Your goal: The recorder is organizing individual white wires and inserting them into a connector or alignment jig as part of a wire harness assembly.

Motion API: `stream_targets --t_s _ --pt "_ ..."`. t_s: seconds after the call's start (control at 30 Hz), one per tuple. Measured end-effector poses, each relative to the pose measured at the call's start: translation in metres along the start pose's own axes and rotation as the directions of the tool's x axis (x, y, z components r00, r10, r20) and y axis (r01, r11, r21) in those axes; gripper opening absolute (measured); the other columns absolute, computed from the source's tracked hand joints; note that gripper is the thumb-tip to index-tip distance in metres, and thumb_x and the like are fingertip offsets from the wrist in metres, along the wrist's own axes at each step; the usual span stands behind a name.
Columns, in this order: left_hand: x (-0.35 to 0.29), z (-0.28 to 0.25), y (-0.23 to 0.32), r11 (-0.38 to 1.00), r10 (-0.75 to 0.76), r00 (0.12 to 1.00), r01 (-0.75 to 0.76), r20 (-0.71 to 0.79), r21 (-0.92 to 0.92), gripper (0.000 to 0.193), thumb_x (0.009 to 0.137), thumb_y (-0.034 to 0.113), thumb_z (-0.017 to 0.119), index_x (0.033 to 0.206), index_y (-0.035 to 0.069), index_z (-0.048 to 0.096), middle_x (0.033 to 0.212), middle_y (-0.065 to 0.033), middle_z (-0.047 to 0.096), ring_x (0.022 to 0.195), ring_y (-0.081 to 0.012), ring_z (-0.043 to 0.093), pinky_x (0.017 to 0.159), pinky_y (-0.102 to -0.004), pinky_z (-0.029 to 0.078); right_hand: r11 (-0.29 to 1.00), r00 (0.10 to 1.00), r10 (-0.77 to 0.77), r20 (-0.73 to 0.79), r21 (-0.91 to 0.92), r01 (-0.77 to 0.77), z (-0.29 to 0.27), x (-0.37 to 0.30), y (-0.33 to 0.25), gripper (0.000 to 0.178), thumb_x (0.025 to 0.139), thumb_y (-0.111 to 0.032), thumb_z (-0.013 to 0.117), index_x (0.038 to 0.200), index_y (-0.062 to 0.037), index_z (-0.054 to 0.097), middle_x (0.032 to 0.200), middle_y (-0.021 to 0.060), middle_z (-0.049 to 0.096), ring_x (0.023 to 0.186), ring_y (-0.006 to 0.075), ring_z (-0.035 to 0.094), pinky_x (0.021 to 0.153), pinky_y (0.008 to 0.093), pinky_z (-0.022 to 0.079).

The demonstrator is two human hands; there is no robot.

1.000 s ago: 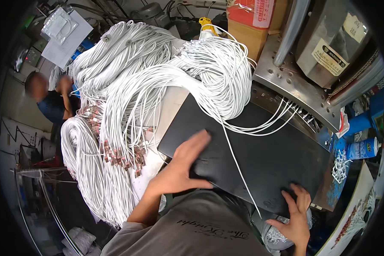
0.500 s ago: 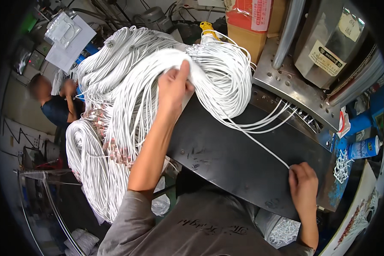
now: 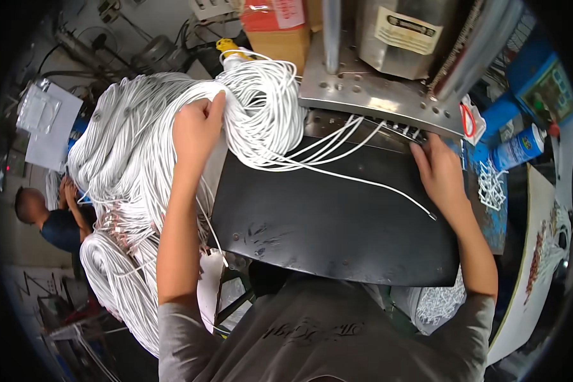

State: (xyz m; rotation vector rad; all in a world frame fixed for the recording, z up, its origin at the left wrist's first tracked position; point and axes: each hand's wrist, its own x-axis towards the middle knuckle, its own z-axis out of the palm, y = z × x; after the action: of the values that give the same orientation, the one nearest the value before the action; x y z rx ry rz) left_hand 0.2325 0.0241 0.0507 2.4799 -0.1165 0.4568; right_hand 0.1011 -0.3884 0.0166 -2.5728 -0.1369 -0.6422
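My left hand (image 3: 198, 130) is closed around a thick bundle of white cables (image 3: 162, 137), thumb up along it. To its right the bundle continues in a large coil (image 3: 267, 105) on the black board (image 3: 337, 229). Several cable ends run from the coil into a slotted metal strip (image 3: 398, 129) under the press plate. One loose cable (image 3: 369, 180) lies across the board, its tip near my right wrist. My right hand (image 3: 442, 172) reaches to the strip's right end, with thumb and fingers bent around something there. The press plate's edge partly hides the fingertips.
The steel press (image 3: 375, 95) stands at the back right, beside a blue spray can (image 3: 519, 146) and white plastic scraps (image 3: 491, 186). A cardboard box (image 3: 277, 48) is behind the coil. Another person (image 3: 60, 219) works at the far left. White scraps fill a bag (image 3: 440, 304) below the board.
My right hand has let go of the loose cable and moved up to the metal strip. The cable's end now lies on the board. My left hand still grips the bundle; the view has shifted.
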Motion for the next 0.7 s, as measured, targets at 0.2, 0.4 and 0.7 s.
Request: stream_targets --t_s 0.2,0.4,0.7 --pt "-0.042 0.011 0.070 0.923 0.360 0.931 -0.366 -0.065 -0.120 0.033 0.096 0.032 0.069 0.091 -0.001 0.065 0.082 -0.0131 0.064 0.074 -0.0299 0.061 0.069 -0.0378 0.047 0.961 0.957 -0.271 0.106 0.087 0.263 0.006 0.009 0.025 0.017 0.094 -0.012 0.071 0.093 0.0036 0.065 0.077 0.0211 0.064 0.071 0.0436 0.062 0.063 0.0461 0.048" --pt "-0.054 0.047 0.033 0.832 0.555 0.831 -0.553 -0.040 0.039 0.046 0.090 0.024 0.072 0.124 0.000 0.053 0.117 -0.0186 0.058 0.110 -0.0369 0.054 0.097 -0.0480 0.040 0.999 0.933 -0.040 0.358 0.009 0.039 -0.031 -0.012 -0.019 0.012 0.094 -0.009 0.070 0.096 0.0021 0.067 0.080 0.0203 0.064 0.076 0.0401 0.063 0.068 0.0438 0.050" --pt "-0.071 0.047 0.061 0.798 0.576 0.768 -0.603 -0.282 -0.014 0.046 0.088 0.026 0.071 0.125 0.003 0.054 0.120 -0.0147 0.060 0.117 -0.0331 0.056 0.103 -0.0484 0.038 0.958 0.954 -0.285 -0.096 0.001 0.286 0.003 -0.004 -0.002 0.011 0.092 -0.003 0.071 0.103 -0.0027 0.070 0.083 0.0169 0.064 0.076 0.0324 0.063 0.069 0.0383 0.049"
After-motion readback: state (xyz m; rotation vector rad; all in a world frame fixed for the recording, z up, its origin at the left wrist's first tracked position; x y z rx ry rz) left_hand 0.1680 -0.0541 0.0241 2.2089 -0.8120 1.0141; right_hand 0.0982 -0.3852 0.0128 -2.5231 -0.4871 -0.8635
